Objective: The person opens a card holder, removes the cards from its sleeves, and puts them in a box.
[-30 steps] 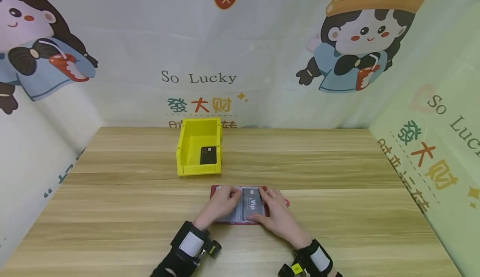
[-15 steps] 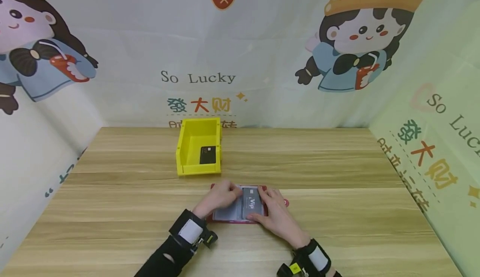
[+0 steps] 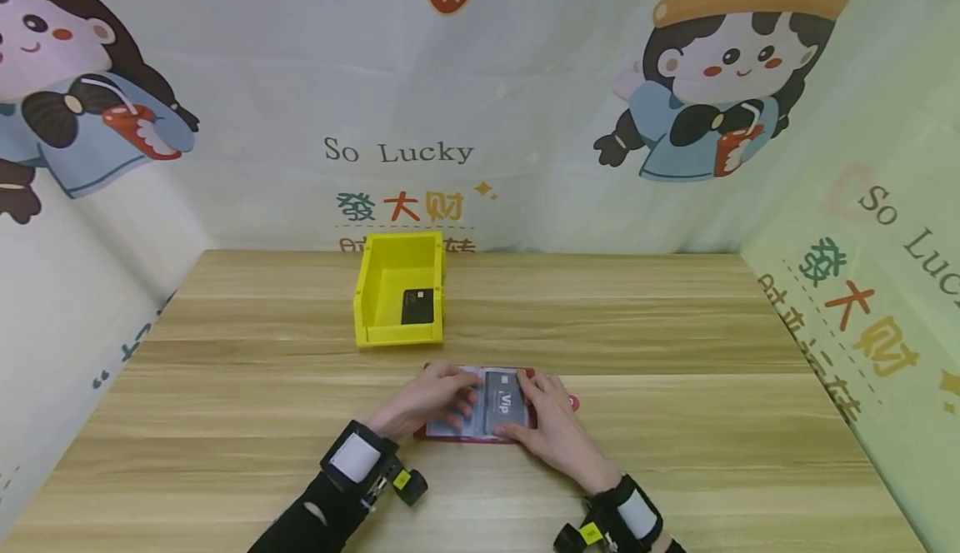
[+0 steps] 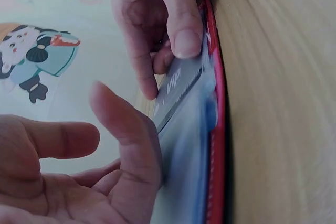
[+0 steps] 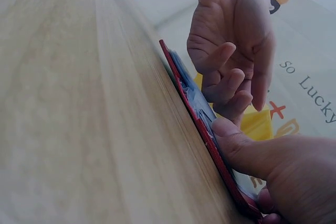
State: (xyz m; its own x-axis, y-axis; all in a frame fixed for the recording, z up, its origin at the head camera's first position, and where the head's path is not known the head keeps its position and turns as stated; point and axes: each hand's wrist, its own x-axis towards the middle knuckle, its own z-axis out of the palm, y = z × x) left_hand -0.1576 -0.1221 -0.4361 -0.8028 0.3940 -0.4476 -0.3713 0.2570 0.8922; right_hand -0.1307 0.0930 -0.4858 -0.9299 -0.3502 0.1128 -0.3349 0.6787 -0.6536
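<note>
A red card holder point(image 3: 474, 430) lies spread on the table, with clear plastic sleeves inside. Its right-hand sleeve holds a grey card point(image 3: 504, 403) marked "Vip". My right hand point(image 3: 561, 436) holds that side, thumb at the card's near end and forefinger at its far end. Over the left-hand sleeves is my left hand point(image 3: 427, 399), fingers loosely bent and holding nothing. In the left wrist view the right thumb point(image 4: 187, 43) presses on the sleeve edge. The right wrist view shows the left fingers point(image 5: 223, 85) near the sleeves.
Behind the card holder stands a yellow bin point(image 3: 399, 335) with a black card point(image 3: 417, 306) in it. A printed cloth point(image 3: 525, 120) hangs along the back and sides of the wooden table point(image 3: 675, 328). A small round red piece point(image 3: 574, 403) sticks out right of the holder.
My left hand has let its fingers spread from a pinch at the sleeve's middle and drawn slightly left. The right hand stays where it was on the card holder.
</note>
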